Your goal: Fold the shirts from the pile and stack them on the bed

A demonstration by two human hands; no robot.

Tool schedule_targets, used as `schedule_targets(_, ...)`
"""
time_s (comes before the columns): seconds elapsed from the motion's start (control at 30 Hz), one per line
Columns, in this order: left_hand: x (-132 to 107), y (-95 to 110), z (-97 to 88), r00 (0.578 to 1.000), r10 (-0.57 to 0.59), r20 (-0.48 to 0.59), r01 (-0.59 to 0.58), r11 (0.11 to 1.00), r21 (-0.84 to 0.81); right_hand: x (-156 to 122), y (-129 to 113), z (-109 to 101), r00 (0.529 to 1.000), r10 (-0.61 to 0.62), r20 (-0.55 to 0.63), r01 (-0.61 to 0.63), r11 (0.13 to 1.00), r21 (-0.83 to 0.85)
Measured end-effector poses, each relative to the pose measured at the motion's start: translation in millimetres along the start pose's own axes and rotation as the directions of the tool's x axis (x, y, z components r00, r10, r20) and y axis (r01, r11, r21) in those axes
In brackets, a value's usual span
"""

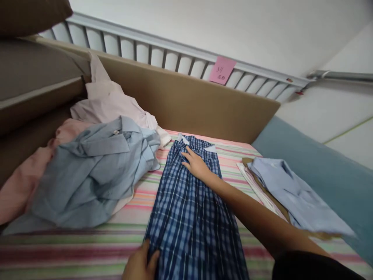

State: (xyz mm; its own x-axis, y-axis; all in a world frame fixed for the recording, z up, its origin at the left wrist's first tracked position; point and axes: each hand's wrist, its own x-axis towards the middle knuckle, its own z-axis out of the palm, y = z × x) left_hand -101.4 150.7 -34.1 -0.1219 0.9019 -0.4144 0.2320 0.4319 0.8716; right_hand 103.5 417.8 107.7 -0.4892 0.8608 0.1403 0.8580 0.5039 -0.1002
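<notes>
Your right hand [196,165] lies flat, palm down, fingers spread, on the upper part of the blue checked shirt [190,217], just below its collar at centre frame. It presses the cloth and grasps nothing. Your right arm reaches in from the lower right corner.

Your left hand [141,262] is at the bottom edge of the frame, thumb and fingers pinched on the lower left edge of the same shirt. Part of that hand is cut off by the frame.

The checked shirt lies lengthwise, collar away from you, in the middle of the striped sheet [72,249] that covers the bed.

Left of centre: a crumpled light blue shirt [93,175], lying on a pink garment [20,182]. A pale pink garment [110,101] is heaped behind them, upper left.

Right of frame: a folded light blue shirt [294,190] lies on a piece of cardboard [279,206], near your right forearm.

Upper centre: brown board [186,101], white railing behind it, with a pink note [222,70] stuck on.
</notes>
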Motion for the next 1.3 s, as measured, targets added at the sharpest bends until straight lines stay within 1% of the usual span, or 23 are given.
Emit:
schedule_targets(0.07, -6.2, 18.8, -1.1, 0.990, 0.068, -0.122, -0.054, 0.992, 0.112, -75.4, 3.9, -8.9, 0.999, -0.020, -0.047, 0.029, 0.980, 0.198)
schedule_targets(0.1, -11.2, 28.4, -2.7, 0.981, 0.096, -0.167, -0.068, 0.984, 0.167, -115.3, 7.6, -11.9, 0.998, 0.021, -0.055, -0.003, 0.954, 0.299)
schedule_targets(0.13, -17.2, 37.1, -5.0, 0.972, 0.130, -0.195, -0.087, 0.973, 0.215, -154.9, 11.9, -13.5, 0.990, 0.124, -0.071, -0.085, 0.912, 0.400)
schedule_targets(0.17, -23.7, 44.5, -8.1, 0.959, 0.175, -0.222, -0.117, 0.960, 0.253, -193.2, 16.3, -13.7, 0.958, 0.278, -0.075, -0.203, 0.836, 0.510)
schedule_targets(0.2, -30.4, 49.8, -11.6, 0.938, 0.234, -0.257, -0.159, 0.946, 0.282, -228.9, 20.0, -12.6, 0.900, 0.434, -0.034, -0.319, 0.710, 0.628)
schedule_targets(0.23, -36.7, 52.9, -15.6, 0.905, 0.301, -0.302, -0.206, 0.929, 0.308, -261.2, 22.2, -10.7, 0.823, 0.566, 0.050, -0.417, 0.543, 0.729)
schedule_targets(0.27, -42.6, 53.8, -19.6, 0.861, 0.363, -0.356, -0.248, 0.911, 0.330, -289.4, 22.2, -8.4, 0.734, 0.659, 0.164, -0.490, 0.347, 0.800)
schedule_targets(0.3, -47.9, 52.7, -23.4, 0.817, 0.405, -0.411, -0.275, 0.899, 0.340, -313.3, 19.6, -6.1, 0.657, 0.698, 0.285, -0.527, 0.153, 0.836)
schedule_targets(0.33, -52.6, 50.2, -26.9, 0.787, 0.417, -0.456, -0.284, 0.900, 0.332, -332.6, 14.4, -4.0, 0.601, 0.695, 0.395, -0.538, -0.014, 0.843)
schedule_targets(0.37, -57.0, 46.9, -29.8, 0.781, 0.394, -0.484, -0.275, 0.914, 0.299, -347.5, 6.8, -2.0, 0.570, 0.667, 0.480, -0.538, -0.140, 0.832)
schedule_targets(0.4, -61.2, 43.4, -32.1, 0.800, 0.340, -0.495, -0.250, 0.938, 0.240, -358.3, -2.8, -0.2, 0.563, 0.628, 0.537, -0.532, -0.221, 0.817)
schedule_targets(0.43, -65.7, 40.4, -33.8, 0.830, 0.267, -0.489, -0.214, 0.963, 0.163, -365.6, -13.5, 2.0, 0.572, 0.590, 0.570, -0.532, -0.263, 0.805)
schedule_targets(0.5, -75.9, 36.7, -35.4, 0.878, 0.124, -0.462, -0.135, 0.991, 0.009, -372.3, -35.6, 8.2, 0.603, 0.525, 0.601, -0.549, -0.274, 0.790)
schedule_targets(0.57, -88.0, 35.9, -35.1, 0.898, 0.029, -0.438, -0.077, 0.993, -0.092, -373.7, -54.9, 18.5, 0.643, 0.465, 0.608, -0.565, -0.247, 0.787)
schedule_targets(0.63, -101.0, 35.4, -32.8, 0.925, -0.055, -0.376, -0.001, 0.989, -0.146, -374.6, -69.1, 32.6, 0.684, 0.402, 0.608, -0.566, -0.232, 0.791)
schedule_targets(0.73, -116.9, 30.3, -26.5, 0.960, -0.170, -0.221, 0.109, 0.958, -0.264, -378.2, -80.1, 54.6, 0.701, 0.348, 0.623, -0.567, -0.258, 0.782)
schedule_targets(0.83, -125.4, 20.2, -19.8, 0.970, -0.235, -0.064, 0.186, 0.883, -0.431, -380.9, -83.5, 67.3, 0.715, 0.321, 0.621, -0.540, -0.311, 0.782)
schedule_targets(0.93, -131.2, 13.2, -17.1, 0.970, -0.238, 0.048, 0.227, 0.819, -0.526, -380.4, -85.8, 61.0, 0.746, 0.275, 0.606, -0.490, -0.390, 0.780)
schedule_targets(1.0, -136.7, 14.0, -17.7, 0.976, -0.207, 0.074, 0.212, 0.803, -0.557, -379.8, -87.3, 46.1, 0.756, 0.228, 0.614, -0.494, -0.416, 0.763)
schedule_targets(1.1, -146.2, 20.4, -19.3, 0.979, -0.175, 0.103, 0.202, 0.809, -0.551, -379.8, -87.4, 19.7, 0.763, 0.155, 0.627, -0.527, -0.412, 0.743)
schedule_targets(1.17, -150.3, 22.8, -18.5, 0.978, -0.176, 0.114, 0.210, 0.817, -0.537, -379.9, -85.6, 10.2, 0.758, 0.135, 0.638, -0.551, -0.391, 0.737)
schedule_targets(1.2, -151.3, 22.5, -17.2, 0.976, -0.191, 0.109, 0.220, 0.825, -0.522, -379.8, -84.3, 9.7, 0.748, 0.133, 0.650, -0.573, -0.366, 0.734)
schedule_targets(1.3, -150.6, 17.2, -12.0, 0.970, -0.243, 0.028, 0.234, 0.889, -0.393, -378.9, -80.7, 24.4, 0.697, 0.188, 0.692, -0.657, -0.219, 0.721)
